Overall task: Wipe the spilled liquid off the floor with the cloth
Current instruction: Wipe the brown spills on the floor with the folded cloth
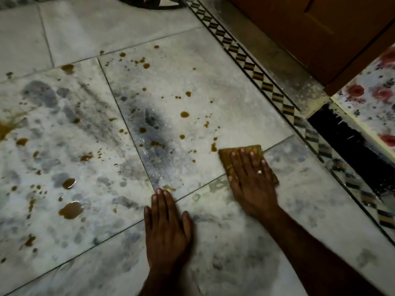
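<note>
Brown liquid is spattered over the white marble floor [213, 82] in several drops and puddles; the largest puddle [71, 210] lies at the lower left, and small drops [184, 114] dot the middle tile. A yellow-brown cloth [241, 151] lies flat on the floor right of centre. My right hand [251, 180] presses down on the cloth with fingers spread, a ring on one finger. My left hand [167, 223] rests flat on the bare floor, fingers together, holding nothing. A faint wet smear [215, 185] lies between the hands.
A patterned dark-and-gold tile border [267, 86] runs diagonally at the right. Beyond it stands a brown wooden door [310, 28]. A floral-covered mattress or bed edge [372, 99] sits at the far right, with a dark gap [346, 142] beneath it.
</note>
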The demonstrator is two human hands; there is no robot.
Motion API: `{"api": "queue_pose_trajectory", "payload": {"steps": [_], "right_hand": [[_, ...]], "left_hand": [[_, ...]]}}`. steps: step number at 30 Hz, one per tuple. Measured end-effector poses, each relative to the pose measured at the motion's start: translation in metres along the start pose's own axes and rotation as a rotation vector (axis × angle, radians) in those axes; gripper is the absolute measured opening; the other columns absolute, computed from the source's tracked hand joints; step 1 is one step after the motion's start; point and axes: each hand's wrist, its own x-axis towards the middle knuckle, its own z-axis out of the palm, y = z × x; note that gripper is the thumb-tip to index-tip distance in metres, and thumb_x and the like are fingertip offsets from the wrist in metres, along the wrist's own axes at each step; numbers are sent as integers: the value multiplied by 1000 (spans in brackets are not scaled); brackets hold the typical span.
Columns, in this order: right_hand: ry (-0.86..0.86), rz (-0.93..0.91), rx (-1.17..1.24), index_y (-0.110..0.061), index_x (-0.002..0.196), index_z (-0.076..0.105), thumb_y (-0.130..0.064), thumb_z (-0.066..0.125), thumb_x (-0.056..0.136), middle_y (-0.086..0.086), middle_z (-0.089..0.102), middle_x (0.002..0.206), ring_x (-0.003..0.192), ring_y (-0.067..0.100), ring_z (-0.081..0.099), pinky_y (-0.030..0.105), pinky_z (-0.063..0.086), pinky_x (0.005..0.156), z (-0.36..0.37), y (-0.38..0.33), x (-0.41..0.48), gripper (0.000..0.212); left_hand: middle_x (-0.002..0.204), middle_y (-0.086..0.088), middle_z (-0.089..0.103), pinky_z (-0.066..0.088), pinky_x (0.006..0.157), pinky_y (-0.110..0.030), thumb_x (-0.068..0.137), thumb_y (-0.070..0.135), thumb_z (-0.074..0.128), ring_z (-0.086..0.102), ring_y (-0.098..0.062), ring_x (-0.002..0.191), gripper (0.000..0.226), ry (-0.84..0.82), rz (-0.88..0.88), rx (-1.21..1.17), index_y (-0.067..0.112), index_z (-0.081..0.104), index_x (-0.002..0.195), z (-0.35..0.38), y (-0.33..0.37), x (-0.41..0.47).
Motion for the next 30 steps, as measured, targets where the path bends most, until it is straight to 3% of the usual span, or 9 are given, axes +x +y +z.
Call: {"api": "queue_pose_trajectory", "payload": {"steps": [3, 5, 9, 14, 16, 19, 22, 30], "right_hand": [[-7, 86, 31, -13, 161, 31, -44, 30, 101, 14, 36, 165, 151, 36, 36, 58, 28, 122, 0, -19, 54, 68], [-30, 50, 56, -10, 160, 30, -44, 28, 99, 17, 36, 164, 150, 39, 36, 60, 26, 121, -1, -42, 74, 70], [44, -197, 39, -13, 160, 31, -38, 39, 103, 18, 36, 164, 151, 41, 33, 62, 33, 118, 7, -86, 52, 63], [59, -440, 74, -26, 163, 25, -38, 51, 99, 4, 28, 169, 157, 29, 25, 53, 22, 125, -4, -77, -30, 70], [54, -387, 48, -27, 163, 21, -38, 45, 100, 5, 30, 168, 155, 29, 30, 52, 23, 123, -7, -46, -41, 68], [18, -117, 47, -20, 163, 21, -41, 21, 107, 12, 29, 167, 152, 37, 33, 55, 26, 120, -6, -3, -14, 60], [-51, 59, 50, -14, 161, 29, -41, 27, 103, 15, 33, 166, 150, 41, 35, 58, 31, 119, -6, 4, 35, 64], [-109, 74, 10, -10, 157, 39, -43, 30, 98, 22, 42, 159, 142, 48, 45, 71, 38, 111, -7, -39, 116, 68]], "left_hand": [[158, -22, 34, 26, 119, -53, 95, 42, 35, 35, -35, 146, 72, -23, -18, -16, -3, 33, 151, 1, 0, 2], [157, -22, 35, 27, 118, -54, 93, 42, 36, 37, -36, 145, 73, -28, -22, -26, -4, 34, 150, 2, 0, 3], [156, -23, 35, 29, 117, -55, 93, 41, 37, 37, -37, 144, 72, 2, -15, -32, -4, 36, 149, 4, -1, 2], [155, -25, 36, 34, 114, -55, 95, 32, 37, 39, -39, 142, 64, 119, 46, 19, -7, 40, 146, 7, -5, -1], [156, -24, 35, 34, 114, -55, 94, 33, 38, 38, -38, 143, 66, 111, 33, 18, -5, 39, 147, 7, -5, -1], [156, -22, 36, 33, 115, -54, 91, 35, 40, 38, -37, 143, 68, 79, 2, -7, -4, 39, 147, 7, -3, 0], [154, -22, 40, 34, 114, -54, 88, 36, 41, 42, -37, 141, 69, 66, -21, -30, -4, 43, 145, 6, -1, 1], [153, -22, 41, 34, 110, -52, 81, 38, 44, 40, -34, 140, 74, 18, -41, -66, -5, 47, 142, 7, 1, 5]]}}
